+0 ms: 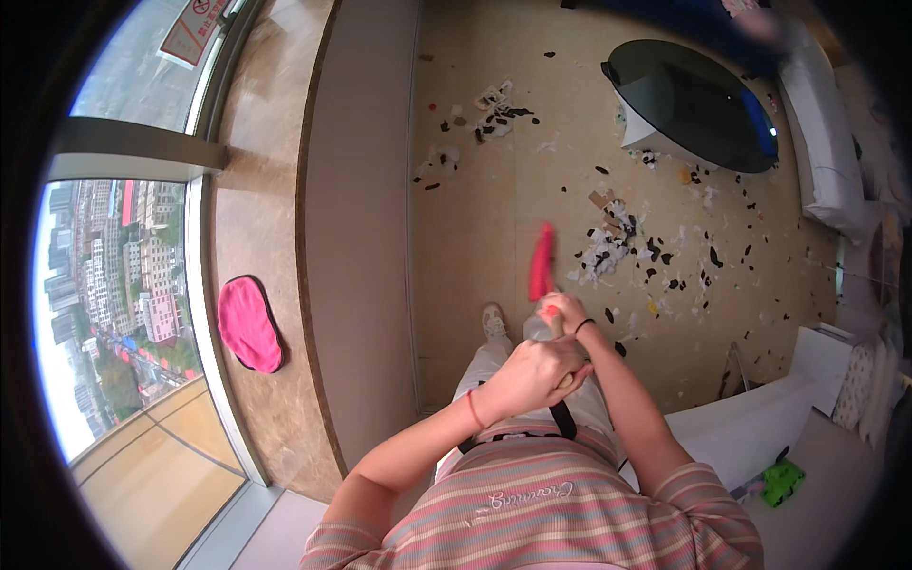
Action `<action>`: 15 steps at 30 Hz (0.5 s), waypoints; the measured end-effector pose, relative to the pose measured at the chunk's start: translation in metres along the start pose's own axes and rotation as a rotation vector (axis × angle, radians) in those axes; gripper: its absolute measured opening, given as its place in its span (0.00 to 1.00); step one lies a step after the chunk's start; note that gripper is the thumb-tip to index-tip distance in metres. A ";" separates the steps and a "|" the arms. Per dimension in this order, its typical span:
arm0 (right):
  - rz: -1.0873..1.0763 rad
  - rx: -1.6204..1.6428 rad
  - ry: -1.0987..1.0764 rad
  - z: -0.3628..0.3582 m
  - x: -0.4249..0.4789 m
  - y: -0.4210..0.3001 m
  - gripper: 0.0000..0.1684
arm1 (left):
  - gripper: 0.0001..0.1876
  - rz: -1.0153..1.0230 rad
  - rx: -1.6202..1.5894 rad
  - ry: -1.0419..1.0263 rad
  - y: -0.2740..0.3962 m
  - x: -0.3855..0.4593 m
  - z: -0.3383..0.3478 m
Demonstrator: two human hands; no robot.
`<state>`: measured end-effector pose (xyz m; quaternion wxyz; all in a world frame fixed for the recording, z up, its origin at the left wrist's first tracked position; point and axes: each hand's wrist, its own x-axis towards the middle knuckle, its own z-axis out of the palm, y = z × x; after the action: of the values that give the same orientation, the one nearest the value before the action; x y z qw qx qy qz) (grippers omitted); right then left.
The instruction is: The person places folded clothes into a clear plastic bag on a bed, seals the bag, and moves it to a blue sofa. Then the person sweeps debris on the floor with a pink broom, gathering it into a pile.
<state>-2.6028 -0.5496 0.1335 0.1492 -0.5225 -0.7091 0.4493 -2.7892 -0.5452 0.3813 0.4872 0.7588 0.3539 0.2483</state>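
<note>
Both my hands are closed on a light-coloured handle (567, 381) in front of my waist. My left hand (534, 374), with a thin red cord at the wrist, grips it nearer my body. Farther along is my right hand (564, 313), with a black band at the wrist. Just beyond it, over the floor, extends a blurred red brush-like head (543, 263), apparently a broom's; the hands hide how it joins the handle. A translucent object (537, 328) shows beside my right hand. White and dark scraps (605, 246) lie heaped and scattered on the floor ahead.
An oval dark-topped table (695, 107) stands ahead right, with scraps around its base. More scraps (495, 117) lie ahead left. A pink cloth pad (249, 324) rests on the stone windowsill at left. White furniture (734, 427) and a green packet (784, 482) are at right.
</note>
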 end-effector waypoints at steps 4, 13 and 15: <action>0.134 -0.214 0.003 -0.030 -0.033 0.029 0.12 | 0.16 -0.011 -0.093 -0.009 -0.014 -0.002 0.031; -0.190 0.073 0.073 0.009 -0.009 -0.069 0.13 | 0.17 0.126 0.183 0.003 0.060 -0.021 -0.006; -0.196 0.101 0.108 0.035 0.003 -0.048 0.13 | 0.16 0.129 0.314 -0.075 0.046 -0.008 0.006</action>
<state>-2.6574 -0.5659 0.1515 0.2563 -0.4660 -0.7243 0.4388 -2.7767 -0.5676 0.4212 0.3589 0.8553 0.3206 0.1920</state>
